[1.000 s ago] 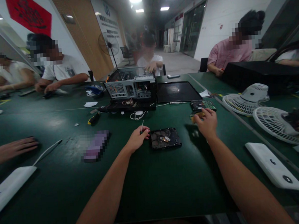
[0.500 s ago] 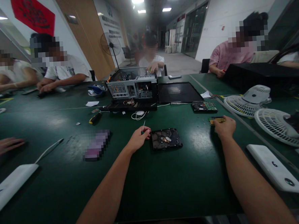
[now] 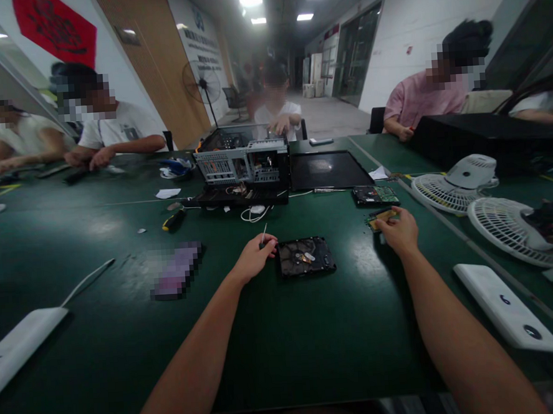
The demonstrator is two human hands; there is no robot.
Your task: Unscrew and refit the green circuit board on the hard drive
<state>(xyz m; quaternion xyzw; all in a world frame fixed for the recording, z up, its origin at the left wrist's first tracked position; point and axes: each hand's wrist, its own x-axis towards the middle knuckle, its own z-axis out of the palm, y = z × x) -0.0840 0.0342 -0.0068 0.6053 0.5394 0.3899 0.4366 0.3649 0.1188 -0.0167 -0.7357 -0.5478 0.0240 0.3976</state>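
Note:
An opened black hard drive (image 3: 306,256) lies on the green table (image 3: 284,337) in front of me. My left hand (image 3: 255,256) rests just left of it, fingers closed around a thin screwdriver (image 3: 264,233) whose shaft points up. To the right, my right hand (image 3: 400,230) pinches a small green and gold circuit board (image 3: 381,218) at the table surface. A second circuit board (image 3: 376,195) lies a little farther back.
An open computer case (image 3: 242,163) and a black side panel (image 3: 328,170) stand behind. White fan grilles (image 3: 512,227) and a white device (image 3: 505,305) lie at right. A yellow-black screwdriver (image 3: 174,219) lies at left. Other people sit around the table.
My right hand slid right with the small circuit board, then came back a little to the left. A neighbour's hand at the left edge withdrew from view. My left hand stayed put.

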